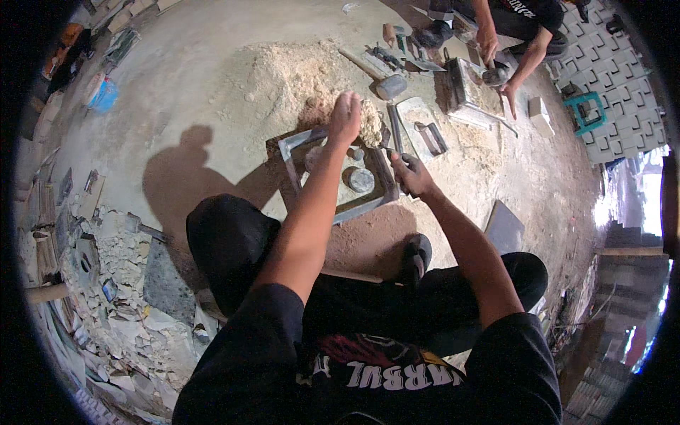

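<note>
While rt hand (413,176) grips trowel (384,137) w/ sandy clump (370,125) by metal frame's (365,207) far edge, lt hand (346,119) curls alongside, grasp unclear; prob. a scooping step, next needs trowel level.

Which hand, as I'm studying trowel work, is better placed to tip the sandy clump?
Probably the right hand: it grips the trowel, which reaches the sandy clump; the left hand is merely beside it.

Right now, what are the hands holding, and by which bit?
The right hand grips a trowel-like tool by its handle end. Whether the left hand holds the sandy clump can't be told.
</note>
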Tool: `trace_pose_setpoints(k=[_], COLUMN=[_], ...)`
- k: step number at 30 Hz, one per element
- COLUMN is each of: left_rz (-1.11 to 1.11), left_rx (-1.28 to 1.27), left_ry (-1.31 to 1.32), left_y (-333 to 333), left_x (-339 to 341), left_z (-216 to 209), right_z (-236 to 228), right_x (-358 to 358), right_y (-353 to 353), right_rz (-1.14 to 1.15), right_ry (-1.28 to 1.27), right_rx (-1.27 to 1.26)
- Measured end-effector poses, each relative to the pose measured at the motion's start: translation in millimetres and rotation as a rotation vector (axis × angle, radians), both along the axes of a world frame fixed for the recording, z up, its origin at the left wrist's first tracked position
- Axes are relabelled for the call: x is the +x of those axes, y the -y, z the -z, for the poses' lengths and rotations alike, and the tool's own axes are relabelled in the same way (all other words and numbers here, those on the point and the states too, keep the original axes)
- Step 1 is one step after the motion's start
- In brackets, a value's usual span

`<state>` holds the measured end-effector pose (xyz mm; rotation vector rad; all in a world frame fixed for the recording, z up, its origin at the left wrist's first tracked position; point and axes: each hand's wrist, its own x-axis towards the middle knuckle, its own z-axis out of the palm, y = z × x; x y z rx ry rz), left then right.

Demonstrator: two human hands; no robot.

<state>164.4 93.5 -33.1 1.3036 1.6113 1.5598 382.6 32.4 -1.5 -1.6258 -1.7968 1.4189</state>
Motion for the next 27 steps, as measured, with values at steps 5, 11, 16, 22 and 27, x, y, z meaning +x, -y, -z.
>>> trace_pose_setpoints(k=[5,11,16,22,27], left_rz=[-0.014,0.079,0.134,0.179,0.176], left_rx=[0.069,-0.037,0.147,0.044,0.100], left_ry=[-0.428,-0.311,-0.466,-0.574,-0.843], left_y=[13.0,49.6,48.4,75.0,117.9], left_x=[45.6,50.2,51.4,73.9,79.8], left_z=[18.8,-5.0,20.9,35.5,31.7], right_z=[0.6,-1.0,-9.0,13.6,0.2], right_x=[-7.8,5.7,19.7,42.4,43.2], right_y=[29.2,44.0,65.4,80.1,108.9], right_rz=[0.106,0.037,0.011,0.034,0.082], right_ry=[0.202,0.334,0.309,0.311,0.297], right_rx=[0.206,0.337,0.340,0.383,0.236])
